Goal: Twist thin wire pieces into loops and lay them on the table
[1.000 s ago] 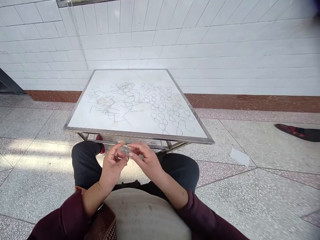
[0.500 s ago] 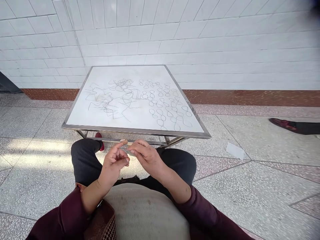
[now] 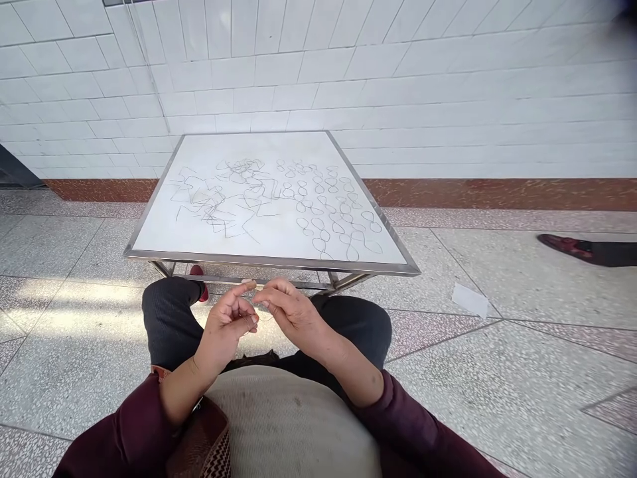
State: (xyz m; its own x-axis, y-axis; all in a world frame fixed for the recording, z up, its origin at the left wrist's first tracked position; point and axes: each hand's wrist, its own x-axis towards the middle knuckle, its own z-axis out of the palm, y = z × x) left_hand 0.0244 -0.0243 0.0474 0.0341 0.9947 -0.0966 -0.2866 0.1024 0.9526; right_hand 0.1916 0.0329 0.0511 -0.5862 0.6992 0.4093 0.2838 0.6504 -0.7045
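Thin bent metal wire (image 3: pixel 265 317) between the two hands, hair-fine and hard to follow, above the lap. Bare left hand (image 3: pixel 226 325) raised, fingers curled inward, thumb and forefinger close beside the wire. Small tan patch (image 3: pixel 249 284) at the tip of the left forefinger, material impossible to tell. Bare right hand (image 3: pixel 293 317) angled inward, fingertips (image 3: pixel 259 299) nearly meeting the left hand. Grip: hands close together, both at the wire; any clamp on it impossible to confirm at this size.

Ahead, beyond the knees in dark ribbed trousers (image 3: pixel 169 312), a square white-topped table with stainless steel frame (image 3: pixel 269 262). On its left half, a zigzag wire tangle (image 3: pixel 213 206); on its right half, rows of linked figure-eight wire loops (image 3: pixel 331 219). Maroon sleeves (image 3: pixel 418 425) on both forearms; cream apron (image 3: pixel 288 418) over the front. White glazed wall tiles (image 3: pixel 279 86) behind, above a reddish-brown skirting band (image 3: pixel 497 194). Speckled terrazzo floor (image 3: pixel 517 385) below, with a white paper scrap (image 3: pixel 470 300). Dark red shoe (image 3: pixel 565 245) at the right edge, well apart from the hands.
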